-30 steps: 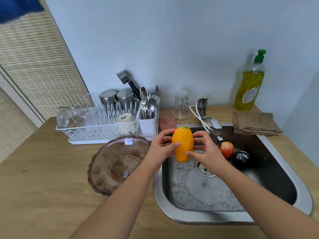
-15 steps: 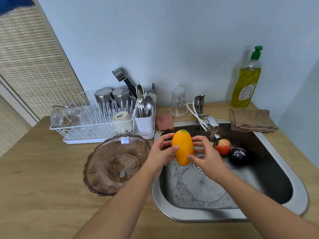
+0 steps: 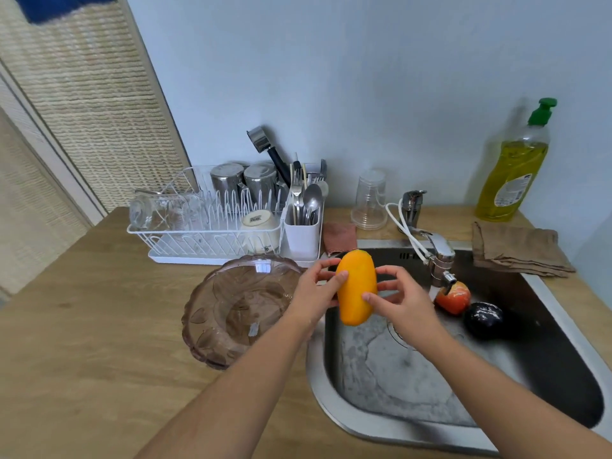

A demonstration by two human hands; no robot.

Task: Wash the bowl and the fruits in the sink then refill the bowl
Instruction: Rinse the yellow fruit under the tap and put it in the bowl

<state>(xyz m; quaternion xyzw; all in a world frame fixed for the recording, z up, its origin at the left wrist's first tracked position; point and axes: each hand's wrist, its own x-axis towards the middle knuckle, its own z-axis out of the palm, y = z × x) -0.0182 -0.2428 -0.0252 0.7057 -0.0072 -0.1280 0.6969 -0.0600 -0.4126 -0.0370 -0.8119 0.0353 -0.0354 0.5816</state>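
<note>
Stainless-steel sink (image 3: 374,430) comes nearest on my feed, set into the pale wooden counter (image 3: 99,359). Over its left part I see the oval orange-yellow mango (image 3: 357,289) held upright between both hands. The left hand (image 3: 314,294) curls round its left side, and the right hand (image 3: 405,301) pinches its right side with thumb and fingers. The brown scalloped glass bowl (image 3: 238,309) sits on the counter just beside the sink. A red apple (image 3: 454,297) and a dark round fruit (image 3: 483,319) lie side by side in the basin below the chrome tap (image 3: 438,256). Farthest back stand a white wire dish rack (image 3: 212,223) and a yellow soap bottle (image 3: 511,167).
</note>
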